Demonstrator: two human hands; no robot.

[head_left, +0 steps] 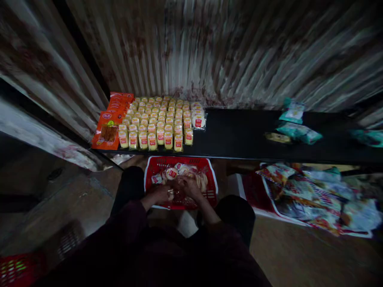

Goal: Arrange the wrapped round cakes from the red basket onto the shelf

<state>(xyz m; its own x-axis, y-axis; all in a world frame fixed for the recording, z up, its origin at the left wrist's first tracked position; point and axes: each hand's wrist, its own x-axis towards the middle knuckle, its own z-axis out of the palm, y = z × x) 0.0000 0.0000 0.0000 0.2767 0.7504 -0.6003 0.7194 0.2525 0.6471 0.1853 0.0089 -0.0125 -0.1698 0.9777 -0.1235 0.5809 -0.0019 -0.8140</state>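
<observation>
A red plastic basket (212,175) with a pale rim sits between my knees, below the front edge of the black shelf (236,133). Inside it lie several pale, round, clear-wrapped biscuits (172,173) with red labels. My left hand (160,194) reaches into the basket from the left, its fingers closed at the edge of a small pale wrapped biscuit (170,194). Close beside it, my right hand (191,188) is in the basket too, fingers curled down among the packets. Dim light and the hand itself hide what those fingers hold.
Upright yellow wrapped cakes (152,140) stand in rows on the shelf, beside orange packets (109,126) and a stack of round biscuits (198,120). Teal packets (299,132) lie farther right. A box of mixed snack bags (305,193) stands below. Corrugated metal (191,52) backs the shelf.
</observation>
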